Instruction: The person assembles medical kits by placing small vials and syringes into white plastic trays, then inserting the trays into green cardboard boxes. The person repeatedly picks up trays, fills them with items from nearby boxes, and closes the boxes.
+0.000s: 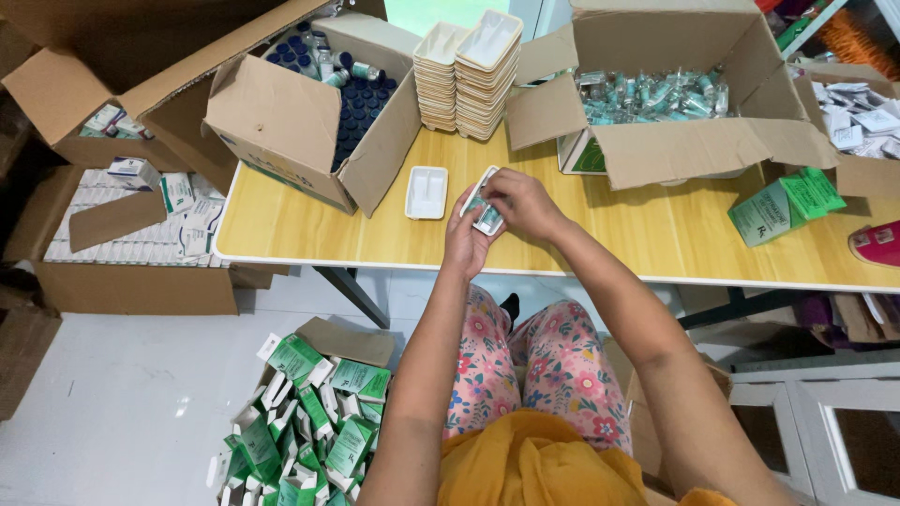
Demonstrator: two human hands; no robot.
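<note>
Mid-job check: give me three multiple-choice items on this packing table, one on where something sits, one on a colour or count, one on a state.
1. Where does the single empty white tray lie?
A. on the yellow table, left of the hands
B. on the floor
C. inside the box of capped vials

2. What colour are the caps of the vials in the tilted left box?
A. red
B. dark blue
C. yellow

3. What are the hands doing?
A. resting flat on the table
B. both hold one small tray between them
C. each lifts a green carton

Answers:
1 A: the tray lies alone on the table beside the hands.
2 B: rows of dark blue caps show in the open box.
3 B: the left hand and right hand meet around a small tray with something in it.
</note>
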